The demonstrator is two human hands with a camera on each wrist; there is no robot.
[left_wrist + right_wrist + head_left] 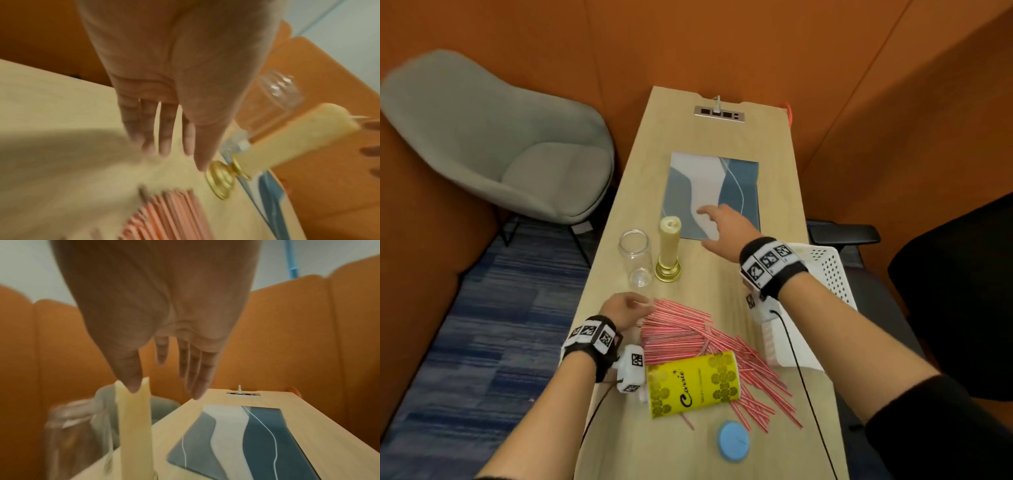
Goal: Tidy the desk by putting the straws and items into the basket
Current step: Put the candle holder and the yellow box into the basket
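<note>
A heap of pink striped straws (pixel 698 339) lies on the near half of the wooden desk (pixel 774 144). A yellow paper cup (pixel 693 383) lies on its side over them. My left hand (pixel 631 308) hovers open at the heap's far left end, fingers straight (pixel 164 142), holding nothing. My right hand (pixel 717 226) reaches out open above the blue and white mat (pixel 714 192), just right of the tall cream candle (pixel 670 248) on its gold base; its fingers (pixel 195 378) are spread. The white perforated basket (pixel 825 270) sits at the desk's right edge, partly hidden by my right forearm.
A clear glass jar (pixel 635 257) stands left of the candle. A blue round lid (pixel 734 442) lies near the front edge. A socket strip (pixel 719 114) is set in the far end. A grey chair (pixel 506 137) stands left, a black chair (pixel 955 298) right; orange walls surround.
</note>
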